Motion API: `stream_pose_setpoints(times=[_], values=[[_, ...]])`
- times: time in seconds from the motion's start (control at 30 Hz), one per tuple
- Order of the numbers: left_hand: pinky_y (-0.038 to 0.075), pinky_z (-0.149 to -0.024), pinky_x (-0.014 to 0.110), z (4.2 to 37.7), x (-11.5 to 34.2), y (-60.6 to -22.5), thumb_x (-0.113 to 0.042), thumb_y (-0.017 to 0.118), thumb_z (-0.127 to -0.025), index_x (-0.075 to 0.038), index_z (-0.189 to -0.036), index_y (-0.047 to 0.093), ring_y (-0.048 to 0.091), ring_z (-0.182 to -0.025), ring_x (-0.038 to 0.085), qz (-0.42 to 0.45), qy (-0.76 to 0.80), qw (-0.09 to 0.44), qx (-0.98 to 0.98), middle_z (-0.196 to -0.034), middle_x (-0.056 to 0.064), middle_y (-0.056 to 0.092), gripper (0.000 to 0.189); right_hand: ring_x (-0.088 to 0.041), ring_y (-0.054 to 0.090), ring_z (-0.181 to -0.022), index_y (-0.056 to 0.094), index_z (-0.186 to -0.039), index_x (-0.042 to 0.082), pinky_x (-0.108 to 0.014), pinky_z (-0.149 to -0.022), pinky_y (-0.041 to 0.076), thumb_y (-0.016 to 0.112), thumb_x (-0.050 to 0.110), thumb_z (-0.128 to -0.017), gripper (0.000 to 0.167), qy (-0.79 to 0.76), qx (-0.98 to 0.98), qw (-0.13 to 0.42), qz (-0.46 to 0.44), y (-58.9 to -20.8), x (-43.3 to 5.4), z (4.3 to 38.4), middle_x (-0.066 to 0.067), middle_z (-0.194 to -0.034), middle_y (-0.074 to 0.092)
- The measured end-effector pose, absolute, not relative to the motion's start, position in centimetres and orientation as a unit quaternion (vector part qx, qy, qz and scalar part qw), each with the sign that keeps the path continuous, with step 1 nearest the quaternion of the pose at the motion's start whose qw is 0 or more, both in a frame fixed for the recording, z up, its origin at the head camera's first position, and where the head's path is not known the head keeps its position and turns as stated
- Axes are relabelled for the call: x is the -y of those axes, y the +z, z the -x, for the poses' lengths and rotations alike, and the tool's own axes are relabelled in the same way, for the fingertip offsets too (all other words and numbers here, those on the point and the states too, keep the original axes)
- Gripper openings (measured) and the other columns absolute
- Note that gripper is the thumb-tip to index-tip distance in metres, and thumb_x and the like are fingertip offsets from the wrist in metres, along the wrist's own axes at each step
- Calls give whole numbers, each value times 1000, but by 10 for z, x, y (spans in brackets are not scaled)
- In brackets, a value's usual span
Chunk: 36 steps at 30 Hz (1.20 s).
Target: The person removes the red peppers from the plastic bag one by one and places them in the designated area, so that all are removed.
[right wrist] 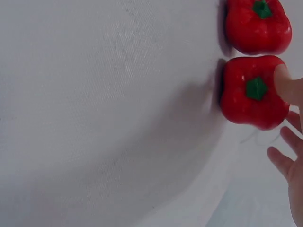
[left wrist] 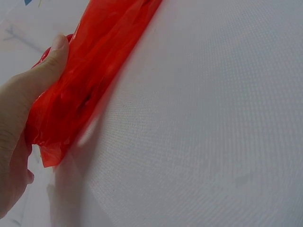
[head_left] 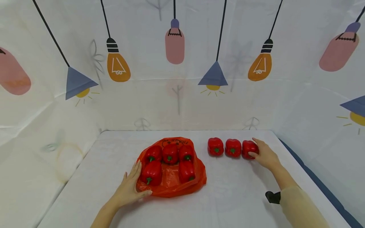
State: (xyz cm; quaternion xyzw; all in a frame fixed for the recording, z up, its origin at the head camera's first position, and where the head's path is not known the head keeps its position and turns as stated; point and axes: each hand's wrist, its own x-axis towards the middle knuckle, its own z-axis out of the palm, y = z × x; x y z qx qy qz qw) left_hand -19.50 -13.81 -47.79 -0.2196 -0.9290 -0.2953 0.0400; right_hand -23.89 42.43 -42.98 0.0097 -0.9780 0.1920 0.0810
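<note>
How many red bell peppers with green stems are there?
8 red bell peppers: five in the open orange-red plastic bag, three behind two; three in a row to its right, the rightmost at the right hand. Folds may hide more.

The bare left forearm [head_left: 107, 211] slants up to the left hand [head_left: 129, 188], fingers extended and thumb spread wide, while the right hand [head_left: 266, 155], beyond a cream cloth sleeve [head_left: 300, 207], has thumb and forefinger parted.

White table [head_left: 228, 202] before pale backdrop [head_left: 199, 107] (printed lamps [head_left: 214, 74], orange bulbs [head_left: 117, 70]).
</note>
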Motion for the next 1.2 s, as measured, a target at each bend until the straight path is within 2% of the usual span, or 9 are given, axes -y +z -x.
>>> stream_pose_setpoints(times=[0.17,0.3,0.5,0.73,0.9,1.2], values=[[9,-104,72,196,139,-479,-58,75,-72,5,-150,20,13,-143,41,220,-296,39,929,-157,21,16,115,-52,38,-122,32,-145,-1,-67,-85,43,77,39,-80,89,216,966,139,6,-420,-417,230,-33,-139,39],[8,-105,72,196,139,-478,-58,75,-72,5,-150,20,13,-143,41,219,-297,38,928,-158,20,16,115,-50,40,-122,35,-146,4,-68,-85,43,77,42,-79,88,232,959,161,-11,-409,-406,224,-30,-140,40],[9,-104,73,196,139,-479,-58,75,-72,5,-150,20,13,-143,41,222,-295,42,928,-158,21,16,115,-45,45,-121,44,-141,8,-65,-82,47,82,31,-76,79,248,945,204,-60,-395,-385,217,-25,-137,47],[9,-104,72,196,139,-479,-58,75,-72,6,-150,20,13,-143,42,220,-293,40,930,-157,21,16,115,-37,51,-116,49,-136,9,-60,-78,52,89,15,-66,81,250,920,263,-148,-380,-361,213,-17,-130,55],[9,-105,72,196,138,-479,-58,75,-72,6,-150,21,14,-143,42,219,-293,42,930,-157,21,17,115,-31,52,-118,51,-134,9,-54,-80,53,90,12,-62,82,248,903,291,-196,-367,-345,213,-12,-131,56],[9,-105,71,197,138,-479,-59,75,-72,6,-150,20,13,-143,41,219,-293,42,930,-157,21,17,115,-25,53,-120,54,-134,8,-46,-81,55,91,13,-61,82,240,888,306,-244,-351,-321,211,-8,-132,56]])
